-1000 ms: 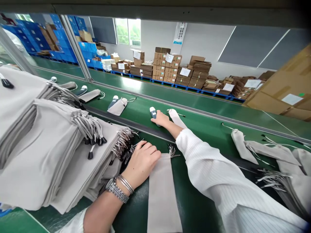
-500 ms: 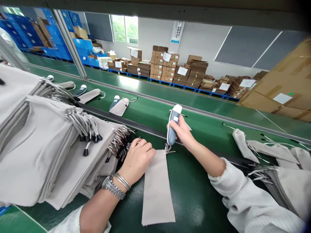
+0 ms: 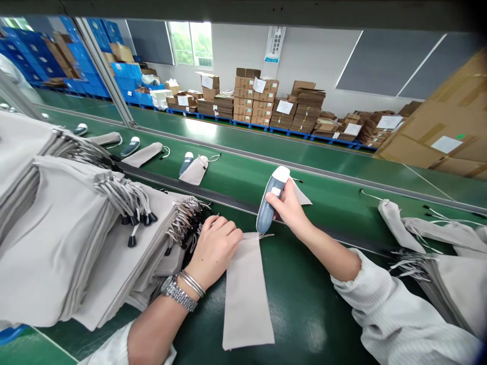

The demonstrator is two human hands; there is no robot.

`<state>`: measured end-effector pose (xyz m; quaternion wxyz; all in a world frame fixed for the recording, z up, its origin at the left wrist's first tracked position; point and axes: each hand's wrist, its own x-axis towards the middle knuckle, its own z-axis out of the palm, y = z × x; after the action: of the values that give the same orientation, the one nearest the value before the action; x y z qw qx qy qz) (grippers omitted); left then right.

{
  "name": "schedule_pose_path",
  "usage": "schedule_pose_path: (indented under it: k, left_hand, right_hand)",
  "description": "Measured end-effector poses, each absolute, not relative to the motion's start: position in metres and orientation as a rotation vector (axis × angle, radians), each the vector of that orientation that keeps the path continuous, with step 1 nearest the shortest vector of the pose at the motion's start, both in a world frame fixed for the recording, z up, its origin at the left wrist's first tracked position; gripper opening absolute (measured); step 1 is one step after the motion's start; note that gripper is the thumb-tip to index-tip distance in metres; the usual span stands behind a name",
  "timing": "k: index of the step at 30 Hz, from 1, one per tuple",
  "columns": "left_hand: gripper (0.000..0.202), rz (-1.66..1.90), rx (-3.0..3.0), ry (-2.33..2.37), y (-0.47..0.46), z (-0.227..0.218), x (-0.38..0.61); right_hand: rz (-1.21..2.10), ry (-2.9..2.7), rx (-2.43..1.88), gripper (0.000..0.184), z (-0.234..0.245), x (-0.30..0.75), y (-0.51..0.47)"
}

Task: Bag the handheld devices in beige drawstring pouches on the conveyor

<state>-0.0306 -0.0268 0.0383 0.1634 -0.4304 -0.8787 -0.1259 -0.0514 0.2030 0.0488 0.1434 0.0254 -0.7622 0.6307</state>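
The blue-grey and white handheld device is gripped in the closed right hand. Since the previous frame it has been tilted and lowered, and its tip is now placed right at the mouth of the flat drawstring pouch. That grey pouch is laid lengthwise on the green conveyor belt, with its cords bunched under the device's tip. The left hand is kept open, palm down, beside the pouch's mouth, its fingertips almost at the pouch's corner. Just left of that hand, a stack of grey pouches is piled up, black-tipped cords hanging. Farther along the belt, a second device is seen lying beside a gathered pouch.
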Motion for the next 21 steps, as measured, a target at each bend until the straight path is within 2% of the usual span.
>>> schedule_pose_path:
  k: [4,9,17,19,21]
  left_hand:
    - [0.021,-0.425,-1.278,-2.448,-0.026,0.039,-0.031]
    - [0.019,-0.723,-1.334,-2.483,-0.027,0.044,-0.03]
    - [0.012,-1.148,-1.324,-2.538,-0.029,0.055,-0.025]
    - [0.013,-1.233,-1.303,-2.529,-0.029,0.056,-0.024]
    - [0.014,-1.325,-1.304,-2.481,-0.028,0.055,-0.024]
  right_hand:
    - [1.832,-2.204,0.099,0.045,0.049,-0.048,0.2]
    - [1.818,-2.194,0.145,0.05,0.053,-0.041,0.194]
    - [1.845,-2.129,0.183,0.08,0.064,-0.028,0.184]
    - [1.855,-2.129,0.219,0.082,0.065,-0.026,0.183]
    - [1.881,-2.167,0.277,0.075,0.065,-0.025,0.183]
